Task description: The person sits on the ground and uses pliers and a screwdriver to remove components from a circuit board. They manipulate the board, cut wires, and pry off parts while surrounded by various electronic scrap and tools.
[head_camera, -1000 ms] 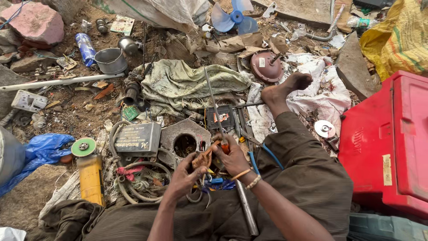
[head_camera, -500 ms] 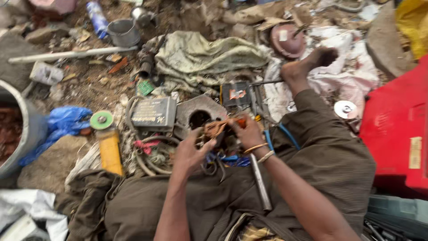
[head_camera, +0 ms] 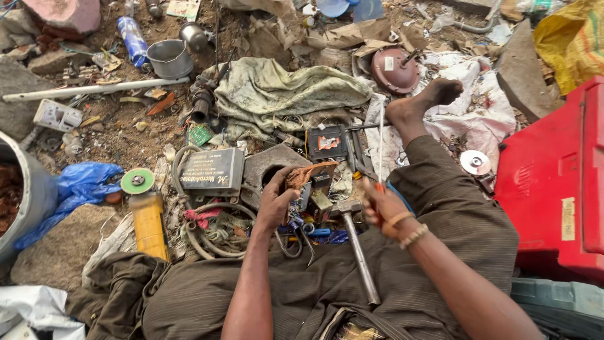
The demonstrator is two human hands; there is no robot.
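Down among dense scrap with little open ground, the left hand [head_camera: 275, 204] grips a copper-wound part [head_camera: 307, 176] at centre; the right hand [head_camera: 384, 206] closes on an orange-handled screwdriver [head_camera: 379, 160]. At left edge, a grey drum [head_camera: 28, 201] holds rusty scrap; far, a grey pot [head_camera: 170, 59].

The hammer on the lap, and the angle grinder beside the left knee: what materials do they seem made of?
The hammer: dull grey metal head and shaft, probably steel, worn and unpainted. The angle grinder: yellow body, likely plastic by its smooth moulded look, dusty; its green disc has a metal hub, disc material unclear.
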